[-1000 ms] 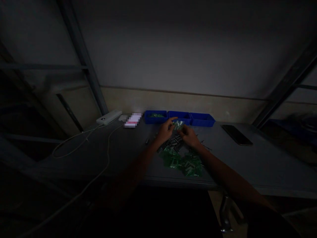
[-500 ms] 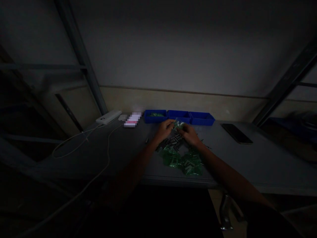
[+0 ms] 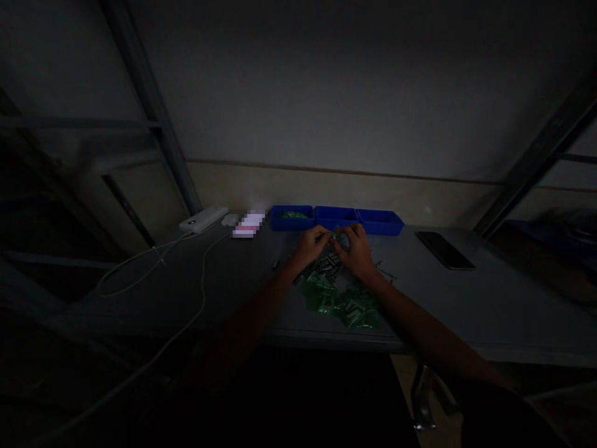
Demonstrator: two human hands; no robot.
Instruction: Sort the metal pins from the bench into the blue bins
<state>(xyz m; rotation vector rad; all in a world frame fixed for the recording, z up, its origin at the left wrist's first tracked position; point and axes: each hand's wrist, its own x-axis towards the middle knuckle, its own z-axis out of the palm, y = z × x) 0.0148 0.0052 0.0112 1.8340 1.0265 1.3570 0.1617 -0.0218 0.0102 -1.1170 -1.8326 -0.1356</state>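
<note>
My left hand (image 3: 310, 246) pinches a small greenish clear plastic bag (image 3: 334, 236) above the middle of the table. On the bag's other side, my right hand (image 3: 356, 247) is closed around it, its fingers bent and partly hiding it. Below the hands lies a pile of short dark metal cylinders (image 3: 329, 266). Nearer the table's front edge are green plastic bags (image 3: 357, 310) with metal pieces in or on them. Dim light blurs the small details.
Three blue bins (image 3: 336, 216) stand in a row by the wall, the left one holding green bags (image 3: 291, 214). A lit phone (image 3: 249, 224), a white power bank (image 3: 204, 219) and a cable (image 3: 203, 280) lie on the left. A dark phone (image 3: 445, 251) rests on the right of the grey table (image 3: 504, 311).
My right hand has turned and risen slightly, its fingers now covering more of the bag. My left hand keeps its pinch in nearly the same place.
</note>
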